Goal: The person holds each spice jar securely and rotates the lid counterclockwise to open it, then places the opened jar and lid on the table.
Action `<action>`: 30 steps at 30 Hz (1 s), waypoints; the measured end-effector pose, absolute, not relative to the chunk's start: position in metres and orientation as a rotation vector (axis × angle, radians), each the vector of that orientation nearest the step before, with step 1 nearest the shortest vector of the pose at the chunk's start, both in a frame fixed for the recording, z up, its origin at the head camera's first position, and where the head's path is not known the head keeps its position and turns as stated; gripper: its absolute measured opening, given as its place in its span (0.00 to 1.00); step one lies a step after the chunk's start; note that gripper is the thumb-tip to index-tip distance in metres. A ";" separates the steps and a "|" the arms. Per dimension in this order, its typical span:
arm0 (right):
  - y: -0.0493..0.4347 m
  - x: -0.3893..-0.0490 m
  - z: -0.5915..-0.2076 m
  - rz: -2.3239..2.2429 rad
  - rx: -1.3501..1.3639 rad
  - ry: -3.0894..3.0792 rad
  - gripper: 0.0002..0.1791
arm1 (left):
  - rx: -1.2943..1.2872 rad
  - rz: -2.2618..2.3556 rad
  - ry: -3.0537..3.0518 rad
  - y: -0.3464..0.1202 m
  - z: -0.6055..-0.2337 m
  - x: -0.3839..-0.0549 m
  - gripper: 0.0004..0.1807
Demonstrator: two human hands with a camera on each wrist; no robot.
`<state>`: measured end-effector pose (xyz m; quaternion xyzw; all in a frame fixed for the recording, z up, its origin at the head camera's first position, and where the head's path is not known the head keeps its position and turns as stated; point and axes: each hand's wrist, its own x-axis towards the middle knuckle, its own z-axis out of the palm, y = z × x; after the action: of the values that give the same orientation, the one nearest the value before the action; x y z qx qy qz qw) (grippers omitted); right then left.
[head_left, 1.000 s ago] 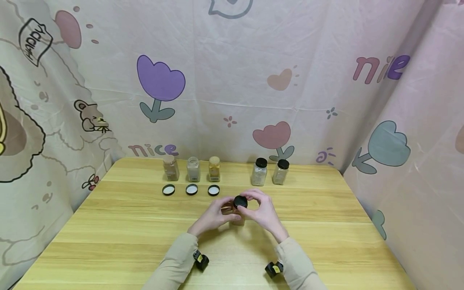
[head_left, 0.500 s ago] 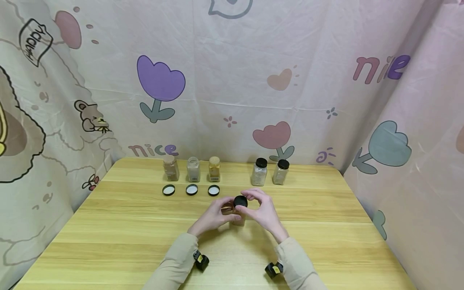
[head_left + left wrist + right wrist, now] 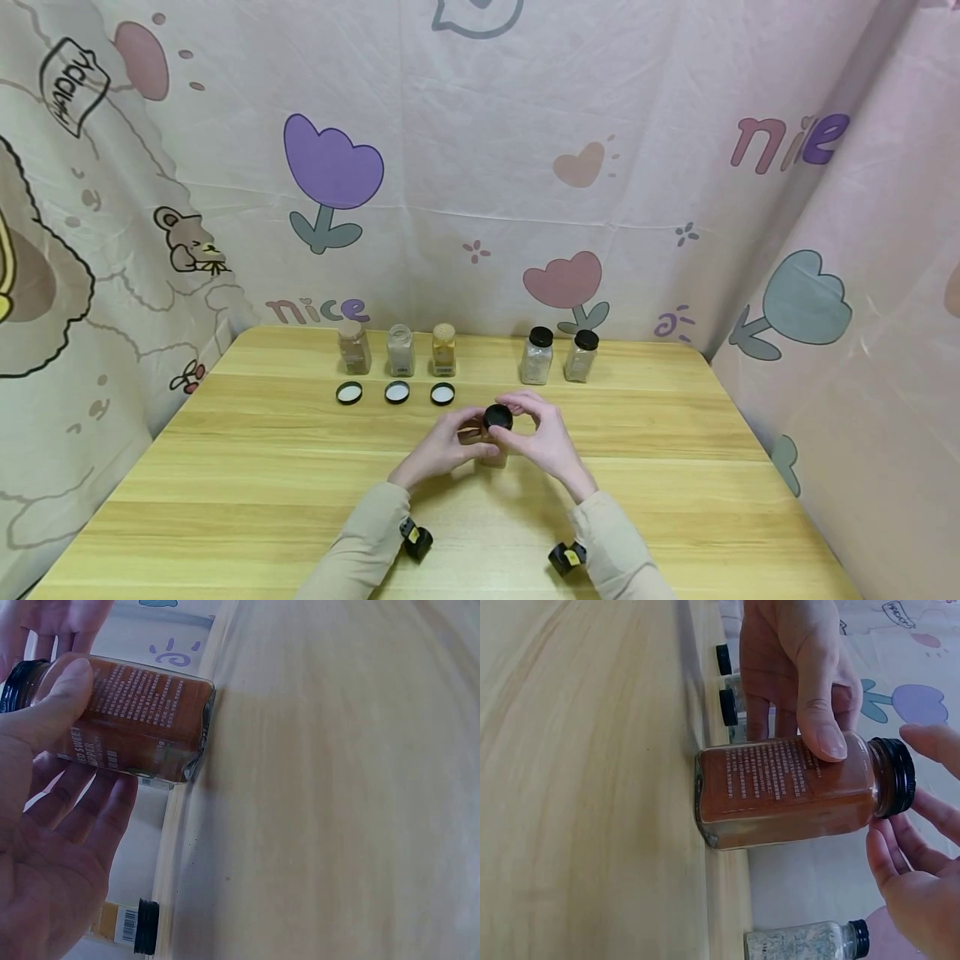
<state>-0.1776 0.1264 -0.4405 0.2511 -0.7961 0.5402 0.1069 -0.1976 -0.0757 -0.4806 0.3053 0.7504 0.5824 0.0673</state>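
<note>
A square glass spice jar (image 3: 494, 458) of red-brown powder stands upright on the table in front of me. White print covers its side in both wrist views, and part of it in the left wrist view reads "SWEET". My left hand (image 3: 447, 444) grips the jar's body, with the thumb across the printed face (image 3: 761, 776). At the top, my right hand (image 3: 545, 435) holds the black lid (image 3: 498, 416) between thumb and fingers. That lid sits on the jar's neck; whether it is loose cannot be told.
Three lidless spice jars (image 3: 401, 354) line the wooden table's (image 3: 247, 467) back left. Before them lie three black lids (image 3: 397, 392), undersides up. Back right stand two capped jars, one with pale contents (image 3: 536, 364) and one beside it (image 3: 580, 360). A printed curtain (image 3: 465, 167) hangs behind.
</note>
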 end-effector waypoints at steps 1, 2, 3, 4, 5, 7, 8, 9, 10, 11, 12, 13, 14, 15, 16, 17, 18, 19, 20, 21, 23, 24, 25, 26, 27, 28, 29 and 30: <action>0.126 -0.177 -0.441 1.587 0.721 -2.350 0.21 | 0.916 1.756 2.259 -0.076 -0.481 -0.198 0.25; 0.126 -0.177 -0.441 1.582 0.701 -2.358 0.22 | 0.910 1.757 2.256 -0.076 -0.481 -0.197 0.25; 0.126 -0.177 -0.441 1.578 0.682 -2.365 0.22 | 0.905 1.758 2.252 -0.076 -0.480 -0.197 0.26; 0.125 -0.177 -0.441 1.570 0.665 -2.371 0.23 | 0.904 1.758 2.252 -0.076 -0.481 -0.198 0.25; 0.125 -0.177 -0.441 1.563 0.651 -2.375 0.23 | 0.901 1.758 2.251 -0.076 -0.481 -0.198 0.25; 0.124 -0.177 -0.440 1.548 0.627 -2.387 0.24 | 0.895 1.757 2.250 -0.076 -0.481 -0.198 0.25; 0.124 -0.177 -0.440 1.545 0.624 -2.385 0.23 | 0.895 1.757 2.249 -0.076 -0.480 -0.198 0.25; 0.124 -0.177 -0.440 1.545 0.622 -2.385 0.23 | 0.899 1.756 2.253 -0.076 -0.481 -0.198 0.25; 0.124 -0.177 -0.440 1.542 0.626 -2.385 0.22 | 0.904 1.755 2.257 -0.076 -0.481 -0.198 0.25; 0.124 -0.177 -0.440 1.542 0.637 -2.380 0.21 | 0.906 1.755 2.258 -0.076 -0.481 -0.198 0.25; 0.124 -0.177 -0.439 1.543 0.652 -2.376 0.20 | 0.909 1.754 2.261 -0.076 -0.480 -0.198 0.25; 0.125 -0.177 -0.439 1.549 0.672 -2.370 0.20 | 0.913 1.752 2.266 -0.076 -0.481 -0.198 0.25; 0.125 -0.177 -0.439 1.554 0.695 -2.363 0.19 | 0.916 1.750 2.270 -0.076 -0.481 -0.198 0.25; 0.125 -0.177 -0.439 1.557 0.715 -2.361 0.19 | 0.920 1.748 2.275 -0.076 -0.481 -0.198 0.25; 0.126 -0.177 -0.439 1.559 0.732 -2.358 0.19 | 0.920 1.747 2.275 -0.076 -0.481 -0.198 0.25; 0.126 -0.177 -0.439 1.561 0.741 -2.359 0.19 | 0.921 1.749 2.273 -0.076 -0.481 -0.198 0.25; 0.126 -0.177 -0.439 1.556 0.743 -2.365 0.20 | 0.923 1.751 2.272 -0.076 -0.482 -0.198 0.25; 0.126 -0.177 -0.439 1.545 0.738 -2.374 0.21 | 0.920 1.754 2.268 -0.076 -0.481 -0.198 0.25; 0.126 -0.177 -0.439 1.533 0.724 -2.386 0.22 | 0.918 1.756 2.267 -0.076 -0.481 -0.198 0.25; 0.126 -0.177 -0.438 1.518 0.703 -2.399 0.23 | 0.915 1.760 2.261 -0.076 -0.481 -0.198 0.25; 0.125 -0.176 -0.438 1.485 0.653 -2.426 0.25 | 0.910 1.767 2.251 -0.076 -0.480 -0.197 0.25; 0.124 -0.176 -0.437 1.464 0.636 -2.434 0.25 | 0.907 1.770 2.246 -0.076 -0.480 -0.197 0.26; 0.124 -0.176 -0.437 1.448 0.619 -2.440 0.26 | 0.904 1.770 2.245 -0.076 -0.480 -0.197 0.26; 0.123 -0.176 -0.437 1.435 0.609 -2.442 0.26 | 0.903 1.769 2.244 -0.076 -0.480 -0.197 0.26; 0.123 -0.176 -0.437 1.421 0.603 -2.441 0.25 | 0.902 1.769 2.241 -0.076 -0.480 -0.197 0.26; 0.122 -0.176 -0.437 1.408 0.603 -2.440 0.25 | 0.900 1.767 2.241 -0.076 -0.480 -0.197 0.26; 0.122 -0.176 -0.437 1.397 0.607 -2.437 0.25 | 0.898 1.765 2.243 -0.076 -0.480 -0.197 0.26; 0.122 -0.177 -0.437 1.389 0.612 -2.436 0.24 | 0.897 1.762 2.247 -0.076 -0.480 -0.197 0.26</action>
<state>-0.1766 0.1221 -0.4374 0.2112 -0.8410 0.4794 0.1353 -0.1971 -0.0758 -0.4798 0.2990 0.7487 0.5869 0.0743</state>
